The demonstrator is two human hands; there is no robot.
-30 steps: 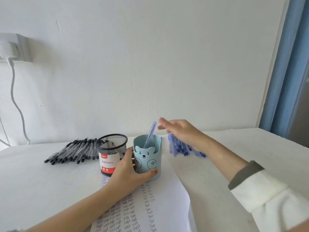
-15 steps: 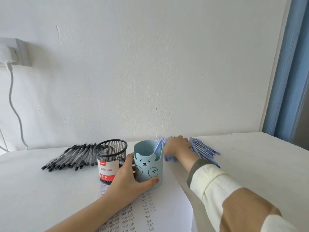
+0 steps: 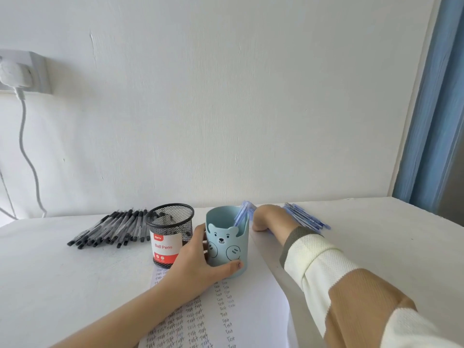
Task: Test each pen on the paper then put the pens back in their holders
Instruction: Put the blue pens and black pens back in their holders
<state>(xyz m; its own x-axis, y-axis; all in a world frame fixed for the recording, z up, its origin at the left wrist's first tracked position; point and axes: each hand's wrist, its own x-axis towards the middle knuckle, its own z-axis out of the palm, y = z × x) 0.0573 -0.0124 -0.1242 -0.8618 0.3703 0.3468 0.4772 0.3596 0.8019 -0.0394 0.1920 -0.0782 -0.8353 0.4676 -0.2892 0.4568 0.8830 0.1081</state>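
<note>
My left hand [image 3: 193, 262] grips the light blue bear cup [image 3: 227, 243], which stands on the top edge of the paper [image 3: 251, 310] covered in written test words. A blue pen [image 3: 242, 214] leans inside the cup. Behind and to the right of the cup, my right hand [image 3: 272, 218] lies on the pile of blue pens [image 3: 305, 218], its fingers curled down around some of them. The black mesh holder [image 3: 169, 231] with a red and white label stands left of the cup. Black pens [image 3: 113, 229] lie in a row further left.
A white wall rises right behind the white table [image 3: 376, 247]. A plug and white cable [image 3: 22, 136] hang on the wall at the left. A blue curtain [image 3: 437, 109] hangs at the right, beyond the table's corner.
My right hand let a blue pen drop into the bear cup, then went down onto the blue pen pile behind it. My left hand kept its hold on the cup.
</note>
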